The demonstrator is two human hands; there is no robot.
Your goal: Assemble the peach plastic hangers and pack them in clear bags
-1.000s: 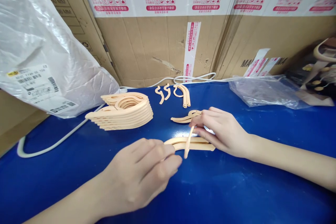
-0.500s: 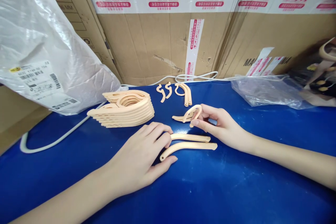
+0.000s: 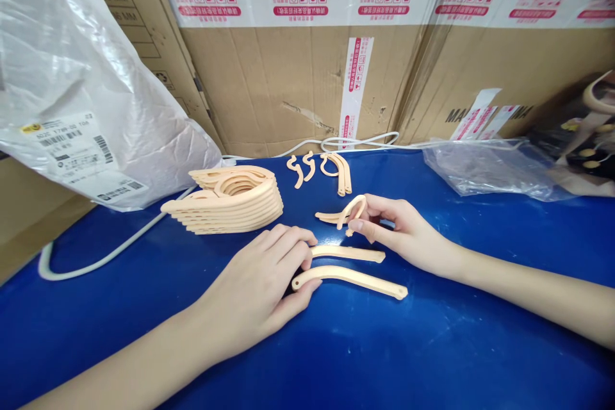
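Observation:
My right hand [image 3: 394, 224] is closed in a pinch on a beige curved hook piece [image 3: 354, 206], held just above the blue table. Behind that hook lies another slim beige part [image 3: 327, 217], partly covered. My left hand [image 3: 269, 275] has its thumb and index finger closed at the holed end of a curved beige hanger arm [image 3: 355, 277]. A second hanger arm [image 3: 350, 254] lies just beyond it, its left end hidden by the fingers. Left of centre stands a neat stack of beige folding hangers [image 3: 235, 205].
Small S-shaped pieces [image 3: 308, 166] and a folded hanger part [image 3: 343, 173] lie at the back of the blue table [image 3: 384, 359]. A white cable [image 3: 106, 259] runs along the left. A stuffed plastic bag [image 3: 96, 90], cardboard boxes [image 3: 269, 77] and a clear bag [image 3: 490, 166] border the table.
The near hanger arm has swung so its right end points closer to me, and my left thumb has come up against it. The hook in my right hand has tilted slightly.

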